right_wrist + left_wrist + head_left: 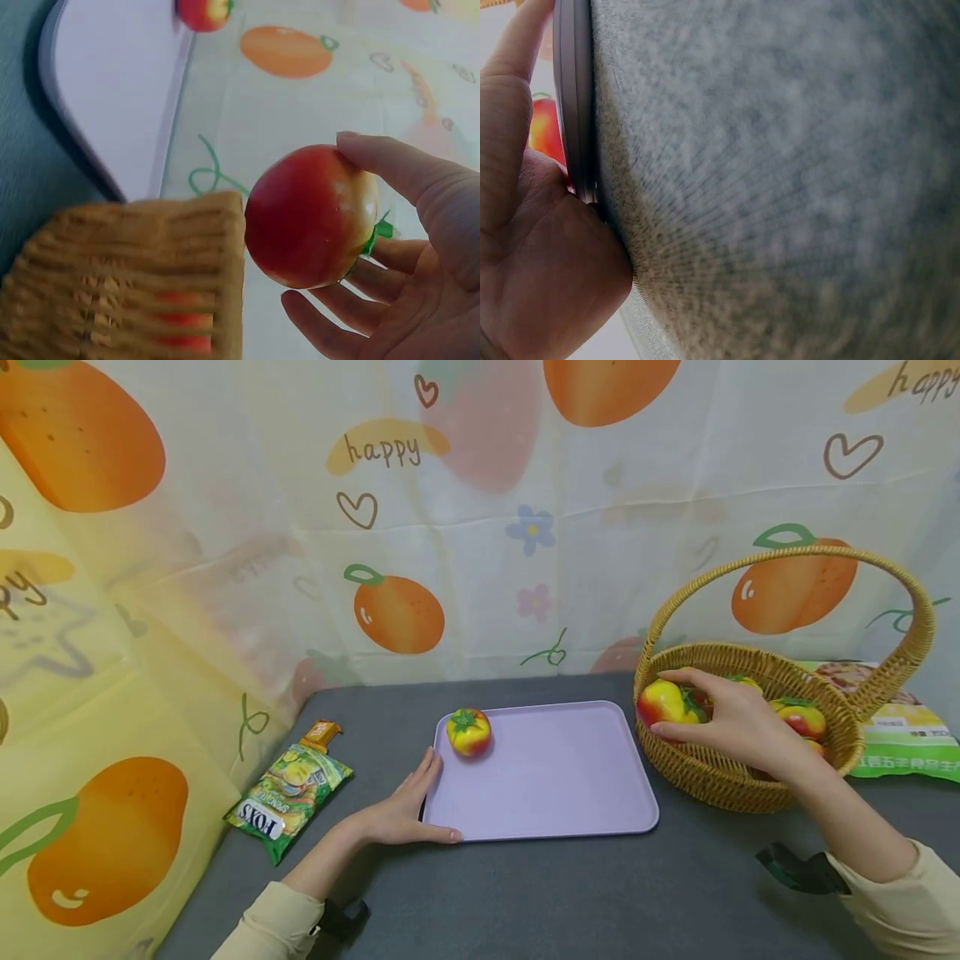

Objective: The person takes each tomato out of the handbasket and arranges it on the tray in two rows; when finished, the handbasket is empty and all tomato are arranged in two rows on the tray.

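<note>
My right hand (pixel 738 718) holds a red-and-yellow fruit with a green leafy top (pixel 666 702), tomato- or persimmon-like, over the left rim of a wicker basket (pixel 697 777). In the right wrist view, thumb and fingers pinch this fruit (pixel 311 217) above the woven rim. More such fruits (pixel 802 718) lie inside the basket, partly hidden by the hand. A similar fruit (pixel 469 732) sits at the back left of a lilac tray (pixel 555 777). My left hand (pixel 401 810) touches the tray's front-left corner, fingers along the left side and thumb at the front edge.
Left of the tray lie a green Fox's candy bag (pixel 288 793) and a small orange packet (pixel 321 735). Behind the basket is a green-and-white food bag (pixel 907 739). The basket's tall handle (pixel 780 553) arches above it. A fruit-printed cloth (pixel 480 543) hangs behind the table.
</note>
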A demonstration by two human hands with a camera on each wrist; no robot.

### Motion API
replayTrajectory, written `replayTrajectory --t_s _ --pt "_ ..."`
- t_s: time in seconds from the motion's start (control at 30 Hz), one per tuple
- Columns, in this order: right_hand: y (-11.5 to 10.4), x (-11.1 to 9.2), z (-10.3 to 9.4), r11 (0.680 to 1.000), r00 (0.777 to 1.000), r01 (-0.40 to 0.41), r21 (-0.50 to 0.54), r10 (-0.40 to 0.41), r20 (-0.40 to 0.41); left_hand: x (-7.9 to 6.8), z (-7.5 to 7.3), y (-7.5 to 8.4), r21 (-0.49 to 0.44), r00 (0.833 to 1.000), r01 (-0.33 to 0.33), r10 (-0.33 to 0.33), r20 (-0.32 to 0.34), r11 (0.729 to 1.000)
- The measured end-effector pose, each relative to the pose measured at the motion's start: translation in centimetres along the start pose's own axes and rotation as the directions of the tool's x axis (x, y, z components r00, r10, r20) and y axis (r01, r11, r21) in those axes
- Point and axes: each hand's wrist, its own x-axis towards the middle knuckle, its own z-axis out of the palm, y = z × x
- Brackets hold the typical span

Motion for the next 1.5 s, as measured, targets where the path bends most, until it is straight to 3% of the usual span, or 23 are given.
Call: replayTrajectory --t_s 0.67,1.5 --pt "-3.4 2.5 3.9 0.993 0.996 0.047 0.106 -0.055 0.072 0.0 -0.1 -0.1 0.010 1.000 0.000 -0.001 0.007 1.000" --pt "-4.7 5.5 8.8 0.984 0.988 0.120 0.133 -0.132 0.083 0.0 -0.1 -0.1 0.006 1.000 0.008 -0.008 0.010 1.000"
